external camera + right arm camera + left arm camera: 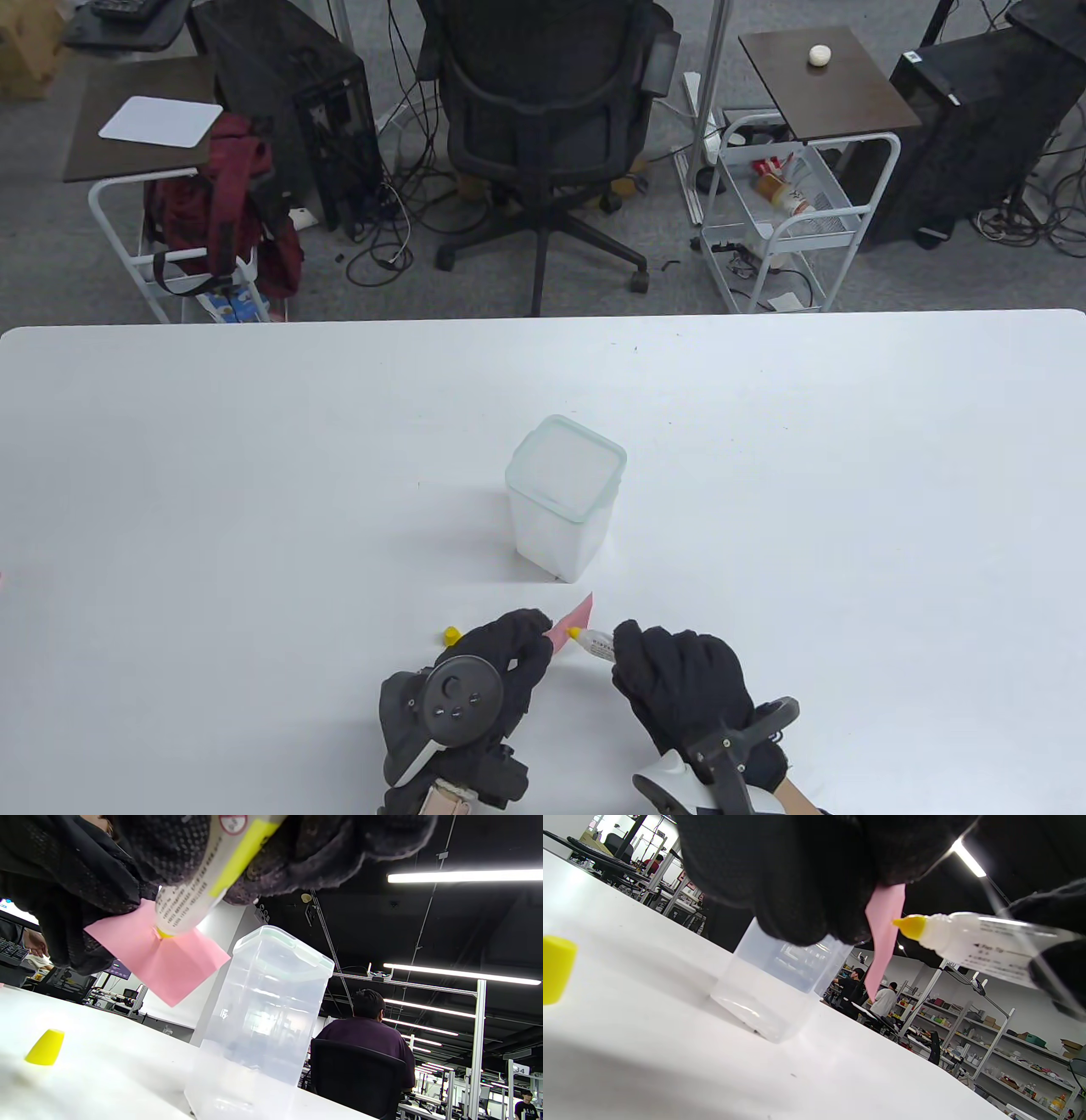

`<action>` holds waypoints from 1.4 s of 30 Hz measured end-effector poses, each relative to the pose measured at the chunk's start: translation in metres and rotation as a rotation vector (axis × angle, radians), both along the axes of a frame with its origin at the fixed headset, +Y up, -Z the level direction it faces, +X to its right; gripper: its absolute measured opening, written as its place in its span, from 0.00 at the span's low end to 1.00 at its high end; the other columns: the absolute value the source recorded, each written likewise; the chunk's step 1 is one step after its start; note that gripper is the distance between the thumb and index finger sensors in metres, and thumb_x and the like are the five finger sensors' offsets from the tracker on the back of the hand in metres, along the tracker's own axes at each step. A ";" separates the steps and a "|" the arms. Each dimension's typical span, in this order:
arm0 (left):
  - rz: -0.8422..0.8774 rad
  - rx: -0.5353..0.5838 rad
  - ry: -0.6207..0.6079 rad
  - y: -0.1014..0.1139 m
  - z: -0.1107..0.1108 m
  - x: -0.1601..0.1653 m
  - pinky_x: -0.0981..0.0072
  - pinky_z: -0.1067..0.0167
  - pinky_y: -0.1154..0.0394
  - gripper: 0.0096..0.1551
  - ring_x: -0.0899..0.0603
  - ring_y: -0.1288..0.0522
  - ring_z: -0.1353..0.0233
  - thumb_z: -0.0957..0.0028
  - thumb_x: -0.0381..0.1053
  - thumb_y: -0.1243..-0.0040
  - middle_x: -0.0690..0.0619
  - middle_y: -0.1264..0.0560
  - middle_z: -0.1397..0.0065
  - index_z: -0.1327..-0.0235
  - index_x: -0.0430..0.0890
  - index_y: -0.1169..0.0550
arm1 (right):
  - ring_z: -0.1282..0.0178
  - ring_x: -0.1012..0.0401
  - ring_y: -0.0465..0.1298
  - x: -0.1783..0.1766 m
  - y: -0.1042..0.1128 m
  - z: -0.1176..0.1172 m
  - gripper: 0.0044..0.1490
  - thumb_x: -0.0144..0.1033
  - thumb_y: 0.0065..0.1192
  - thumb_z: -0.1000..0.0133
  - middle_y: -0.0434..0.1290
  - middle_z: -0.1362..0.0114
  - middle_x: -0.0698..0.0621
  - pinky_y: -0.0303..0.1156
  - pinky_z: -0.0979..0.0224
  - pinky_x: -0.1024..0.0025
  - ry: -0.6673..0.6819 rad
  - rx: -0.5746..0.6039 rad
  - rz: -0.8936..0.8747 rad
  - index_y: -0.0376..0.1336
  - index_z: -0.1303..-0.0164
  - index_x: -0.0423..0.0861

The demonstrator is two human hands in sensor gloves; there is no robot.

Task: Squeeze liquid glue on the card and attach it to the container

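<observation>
Gripping the glue bottle [596, 645] near the table's [254, 475] near edge, the right hand [683, 679] has its fingers wrapped round the clear body, with the yellow nozzle aimed left at the pink card [573, 618]. In the right wrist view the nozzle tip touches the card's face. The bottle is a slim, see-through tube with small printed text and a yellow stripe on its label. The left hand [501, 666] pinches the card by its lower edge between the fingertips [806, 899], holding it up off the table, tilted, with its free corner pointing toward the container. The card is plain pink, square-cornered and thin.

Just left of the left hand, the yellow cap [450, 633] of the bottle lies on the table by itself.

Farther back, near the middle of the table, the container [564, 497] stands upright, apart from both hands. It is a tall, translucent plastic box with a pale green-edged lid closed on top; nothing can be seen inside it.
</observation>
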State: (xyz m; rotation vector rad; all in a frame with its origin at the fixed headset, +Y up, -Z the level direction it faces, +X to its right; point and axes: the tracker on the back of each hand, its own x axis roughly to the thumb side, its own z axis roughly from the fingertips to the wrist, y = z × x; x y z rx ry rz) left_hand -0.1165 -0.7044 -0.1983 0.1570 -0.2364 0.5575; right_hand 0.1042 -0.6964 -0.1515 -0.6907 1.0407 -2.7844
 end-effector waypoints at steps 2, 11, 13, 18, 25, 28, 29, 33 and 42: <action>0.000 -0.002 0.000 0.000 0.000 0.000 0.58 0.43 0.19 0.22 0.50 0.13 0.45 0.48 0.59 0.40 0.60 0.12 0.49 0.46 0.51 0.19 | 0.50 0.56 0.74 0.000 0.000 0.000 0.31 0.52 0.58 0.44 0.73 0.42 0.49 0.73 0.42 0.59 -0.006 0.004 0.001 0.66 0.34 0.48; 0.000 0.000 0.000 0.000 0.000 0.000 0.58 0.43 0.19 0.22 0.50 0.13 0.45 0.48 0.59 0.40 0.60 0.12 0.49 0.46 0.51 0.19 | 0.51 0.56 0.74 0.000 0.000 0.000 0.31 0.52 0.58 0.44 0.73 0.42 0.49 0.73 0.42 0.60 -0.002 0.002 0.008 0.66 0.34 0.48; 0.003 -0.001 0.001 0.000 0.000 0.000 0.58 0.43 0.19 0.22 0.50 0.13 0.45 0.48 0.59 0.40 0.60 0.12 0.49 0.46 0.51 0.19 | 0.51 0.56 0.74 -0.002 0.000 0.002 0.31 0.52 0.58 0.44 0.73 0.42 0.49 0.73 0.42 0.60 0.015 0.006 0.014 0.66 0.35 0.48; 0.002 0.000 0.002 0.000 0.000 0.000 0.58 0.43 0.19 0.22 0.50 0.13 0.45 0.48 0.59 0.40 0.60 0.12 0.50 0.46 0.51 0.19 | 0.51 0.56 0.74 -0.004 -0.001 0.003 0.31 0.53 0.58 0.44 0.73 0.42 0.49 0.73 0.42 0.60 0.022 0.005 0.028 0.66 0.35 0.49; 0.003 0.000 0.002 0.000 0.000 0.000 0.58 0.43 0.19 0.21 0.50 0.13 0.45 0.48 0.59 0.40 0.60 0.12 0.50 0.46 0.51 0.19 | 0.50 0.56 0.74 0.004 -0.002 -0.006 0.32 0.53 0.58 0.44 0.73 0.41 0.49 0.73 0.42 0.60 -0.030 -0.035 -0.014 0.66 0.33 0.48; 0.007 -0.001 0.006 -0.001 0.000 -0.001 0.58 0.43 0.19 0.22 0.50 0.13 0.45 0.48 0.59 0.40 0.60 0.12 0.50 0.46 0.51 0.19 | 0.50 0.56 0.74 0.008 -0.004 -0.011 0.33 0.54 0.57 0.43 0.73 0.41 0.49 0.73 0.42 0.60 -0.041 -0.086 -0.075 0.65 0.32 0.48; 0.008 -0.001 0.008 -0.001 0.000 -0.001 0.58 0.43 0.19 0.22 0.50 0.13 0.45 0.48 0.59 0.40 0.60 0.12 0.50 0.46 0.51 0.19 | 0.50 0.56 0.74 0.010 -0.004 -0.013 0.33 0.54 0.56 0.43 0.73 0.41 0.49 0.73 0.42 0.60 -0.044 -0.103 -0.095 0.65 0.32 0.49; 0.009 -0.002 0.009 -0.001 0.000 -0.001 0.58 0.43 0.20 0.22 0.50 0.13 0.45 0.48 0.59 0.40 0.60 0.12 0.50 0.46 0.51 0.19 | 0.49 0.57 0.75 0.024 -0.004 -0.025 0.33 0.55 0.51 0.42 0.72 0.39 0.50 0.74 0.42 0.60 -0.032 -0.247 -0.321 0.63 0.30 0.49; 0.015 -0.006 0.014 0.000 0.000 -0.003 0.58 0.43 0.19 0.22 0.50 0.13 0.45 0.48 0.59 0.40 0.60 0.12 0.49 0.46 0.51 0.19 | 0.36 0.53 0.73 0.062 -0.017 -0.050 0.34 0.48 0.42 0.36 0.65 0.28 0.46 0.70 0.29 0.51 0.133 -0.675 -1.028 0.51 0.22 0.45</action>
